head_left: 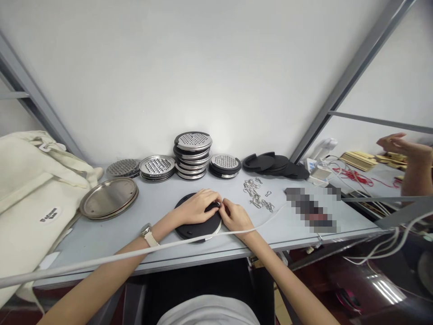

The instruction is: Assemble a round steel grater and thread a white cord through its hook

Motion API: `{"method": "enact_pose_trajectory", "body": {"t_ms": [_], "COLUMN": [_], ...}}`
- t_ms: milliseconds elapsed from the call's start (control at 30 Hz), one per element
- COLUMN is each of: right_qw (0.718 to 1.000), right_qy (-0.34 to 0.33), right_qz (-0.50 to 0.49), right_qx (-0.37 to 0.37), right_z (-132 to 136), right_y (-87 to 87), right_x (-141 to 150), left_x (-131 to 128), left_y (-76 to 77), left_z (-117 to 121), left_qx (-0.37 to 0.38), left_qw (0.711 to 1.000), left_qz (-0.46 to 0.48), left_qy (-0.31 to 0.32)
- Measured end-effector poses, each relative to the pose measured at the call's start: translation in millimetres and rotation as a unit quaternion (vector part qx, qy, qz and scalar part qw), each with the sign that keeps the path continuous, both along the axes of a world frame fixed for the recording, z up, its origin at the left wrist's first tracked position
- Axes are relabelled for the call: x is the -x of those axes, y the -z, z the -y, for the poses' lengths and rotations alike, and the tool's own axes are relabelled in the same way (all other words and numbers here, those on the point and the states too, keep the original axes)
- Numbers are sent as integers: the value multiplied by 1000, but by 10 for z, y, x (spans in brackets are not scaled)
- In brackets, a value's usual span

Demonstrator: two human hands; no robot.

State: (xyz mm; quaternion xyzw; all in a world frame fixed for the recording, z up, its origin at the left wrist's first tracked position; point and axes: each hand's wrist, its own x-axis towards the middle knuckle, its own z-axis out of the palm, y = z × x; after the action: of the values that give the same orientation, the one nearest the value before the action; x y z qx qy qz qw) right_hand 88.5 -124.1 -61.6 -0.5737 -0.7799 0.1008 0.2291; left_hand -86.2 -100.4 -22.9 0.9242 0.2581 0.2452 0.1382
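Resting palm-down across the black disc (200, 229), left hand (199, 206) loosely open; right hand (237, 217) pinched narrow by its rim.

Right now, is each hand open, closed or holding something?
Left hand: lies over the black disc, fingers bent; grip can't be told.
Right hand: fingertips closed in at the disc's edge; whether they pinch anything can't be told.

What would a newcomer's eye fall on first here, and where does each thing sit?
The tall stack of perforated metal discs stands mid-table against the wall. In front, both hands, left and right, work at a black disc. A cream bag fills the left side.
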Motion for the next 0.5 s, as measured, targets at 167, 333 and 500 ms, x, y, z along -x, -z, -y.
{"method": "enact_pose_trajectory", "body": {"t_ms": [167,333,500], "right_qw": [1000,1000,1000], "right_qy": [-1,-1,-3], "right_qz": [1,2,8], "right_qx": [-2,-7,-5], "right_z": [16,12,9], "right_y": [-9,-5,-12], "right_x": [2,-1,0], "left_x": [4,4,2], "left_y": [13,14,18], "left_z": [-7,-6,-9], "left_qx": [-6,-7,-8], "left_qw": [1000,1000,1000], "left_qz": [5,4,7], "left_qy": [2,2,3]}}
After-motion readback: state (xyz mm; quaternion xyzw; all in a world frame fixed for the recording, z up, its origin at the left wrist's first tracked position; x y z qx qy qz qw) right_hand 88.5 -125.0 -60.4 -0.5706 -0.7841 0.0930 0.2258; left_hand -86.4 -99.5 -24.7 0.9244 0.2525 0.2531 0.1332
